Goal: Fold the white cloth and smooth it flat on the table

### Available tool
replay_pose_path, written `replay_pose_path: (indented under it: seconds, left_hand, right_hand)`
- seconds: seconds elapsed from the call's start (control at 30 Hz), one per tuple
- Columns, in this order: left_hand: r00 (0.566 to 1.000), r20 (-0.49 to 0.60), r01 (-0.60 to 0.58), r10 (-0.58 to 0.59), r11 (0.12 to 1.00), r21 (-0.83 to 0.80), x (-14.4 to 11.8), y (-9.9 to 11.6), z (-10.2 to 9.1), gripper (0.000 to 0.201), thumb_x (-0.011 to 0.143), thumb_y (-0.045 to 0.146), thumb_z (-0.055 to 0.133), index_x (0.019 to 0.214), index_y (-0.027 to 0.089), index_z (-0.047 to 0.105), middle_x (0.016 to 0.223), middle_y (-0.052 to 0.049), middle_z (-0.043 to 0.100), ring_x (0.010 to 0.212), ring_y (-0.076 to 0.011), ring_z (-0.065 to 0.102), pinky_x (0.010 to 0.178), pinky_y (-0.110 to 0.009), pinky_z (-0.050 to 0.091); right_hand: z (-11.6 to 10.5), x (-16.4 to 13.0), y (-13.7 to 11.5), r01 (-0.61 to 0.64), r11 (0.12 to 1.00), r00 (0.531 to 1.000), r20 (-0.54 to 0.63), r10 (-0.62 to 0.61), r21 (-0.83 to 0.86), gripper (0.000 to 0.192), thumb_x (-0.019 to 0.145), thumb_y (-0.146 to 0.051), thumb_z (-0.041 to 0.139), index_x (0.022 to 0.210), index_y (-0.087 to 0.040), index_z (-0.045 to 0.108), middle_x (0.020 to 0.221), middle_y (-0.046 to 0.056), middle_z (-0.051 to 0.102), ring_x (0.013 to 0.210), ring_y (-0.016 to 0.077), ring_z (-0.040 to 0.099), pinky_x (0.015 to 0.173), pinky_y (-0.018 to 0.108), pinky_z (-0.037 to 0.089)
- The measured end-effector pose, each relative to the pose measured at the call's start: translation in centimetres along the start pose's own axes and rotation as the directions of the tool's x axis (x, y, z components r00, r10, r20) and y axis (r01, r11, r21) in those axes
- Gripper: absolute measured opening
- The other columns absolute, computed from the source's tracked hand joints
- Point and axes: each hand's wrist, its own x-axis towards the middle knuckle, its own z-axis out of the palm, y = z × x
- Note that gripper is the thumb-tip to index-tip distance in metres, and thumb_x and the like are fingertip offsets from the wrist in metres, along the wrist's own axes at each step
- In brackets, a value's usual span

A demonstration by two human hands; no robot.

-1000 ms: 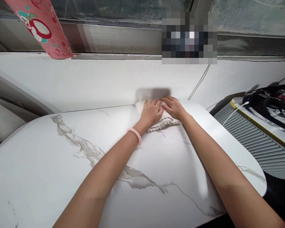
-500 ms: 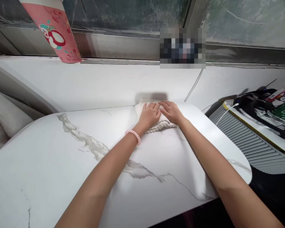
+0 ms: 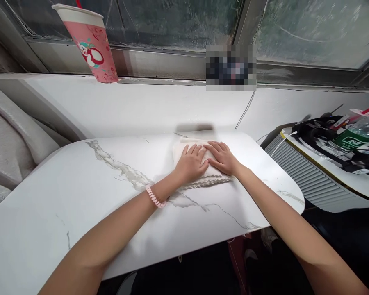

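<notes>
Over the white, grey-veined tabletop (image 3: 80, 192), the left hand (image 3: 189, 167) and right hand (image 3: 224, 159) are lying outstretched on a folded, cream, wavy-edged cloth (image 3: 211, 173), gripping nothing, presumably spreading pressure.

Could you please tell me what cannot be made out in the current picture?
All in the head view:
Table surface under the cloth: covered by the cloth.
Palms of the left hand and right hand: turned down, out of sight.
Whatever lies behind the pixelated patch: masked by it.
Top of the red straw in the pink cup: cut off by the upper edge.
</notes>
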Motion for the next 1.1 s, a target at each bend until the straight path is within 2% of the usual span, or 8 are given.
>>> replay_pose_path:
  seconds: [0.23, 0.4, 0.73, 0.9, 1.1]
  left_hand:
    - [1.000, 0.014, -0.018, 0.018, 1.000, -0.008, -2.4, 0.8, -0.5, 0.055, 0.098, 0.040, 0.035, 0.146, 0.012, 0.043, 0.155, -0.014, 0.042, 0.147, -0.0288, 0.031, 0.123, -0.050, 0.017]
    - [0.999, 0.008, -0.046, 0.046, 0.999, -0.026, -3.5, 1.1, -0.6, 0.058, 0.098, 0.045, 0.038, 0.145, 0.012, 0.043, 0.155, -0.014, 0.043, 0.147, -0.0294, 0.031, 0.123, -0.050, 0.017]
    - [0.997, -0.006, -0.081, 0.081, 0.996, -0.048, -5.1, 1.5, -0.3, 0.071, 0.093, 0.058, 0.045, 0.147, 0.012, 0.041, 0.155, -0.016, 0.041, 0.147, -0.0328, 0.030, 0.123, -0.054, 0.016]
    - [0.996, -0.009, -0.088, 0.088, 0.994, -0.064, -7.3, 2.8, -0.6, 0.075, 0.092, 0.061, 0.046, 0.146, 0.009, 0.041, 0.155, -0.018, 0.041, 0.148, -0.0341, 0.029, 0.123, -0.054, 0.015]
    - [0.996, 0.006, -0.085, 0.086, 0.994, -0.067, -10.0, 4.9, -0.7, 0.082, 0.089, 0.068, 0.045, 0.146, 0.008, 0.042, 0.156, -0.020, 0.039, 0.148, -0.0377, 0.027, 0.123, -0.058, 0.015]
  right_hand:
    - [-1.0, -1.6, -2.0, 0.008, 1.000, 1.000, 0.029, -0.008, 0.017, 0.059, 0.099, -0.053, 0.030, 0.146, -0.020, 0.043, 0.150, 0.014, 0.046, 0.141, 0.0299, 0.035, 0.117, 0.054, 0.023]
    - [-1.7, -2.6, -3.2, -0.027, 0.999, 0.997, 0.076, 0.025, 0.032, 0.057, 0.101, -0.052, 0.025, 0.148, -0.023, 0.041, 0.152, 0.013, 0.043, 0.143, 0.0292, 0.033, 0.118, 0.056, 0.022]
    - [-2.3, -3.8, -4.4, -0.014, 0.999, 0.995, 0.096, 0.010, 0.045, 0.061, 0.099, -0.058, 0.033, 0.149, -0.024, 0.039, 0.153, 0.014, 0.042, 0.145, 0.0311, 0.031, 0.119, 0.059, 0.021]
    - [-2.8, -5.7, -6.1, -0.005, 0.999, 0.997, 0.075, 0.001, 0.050, 0.068, 0.096, -0.064, 0.035, 0.148, -0.021, 0.040, 0.152, 0.016, 0.042, 0.144, 0.0323, 0.031, 0.119, 0.060, 0.021]
    - [-4.0, -8.5, -8.4, 0.002, 0.998, 0.999, 0.051, -0.006, 0.066, 0.066, 0.095, -0.061, 0.041, 0.150, -0.024, 0.037, 0.152, 0.015, 0.042, 0.145, 0.0329, 0.031, 0.119, 0.061, 0.023]
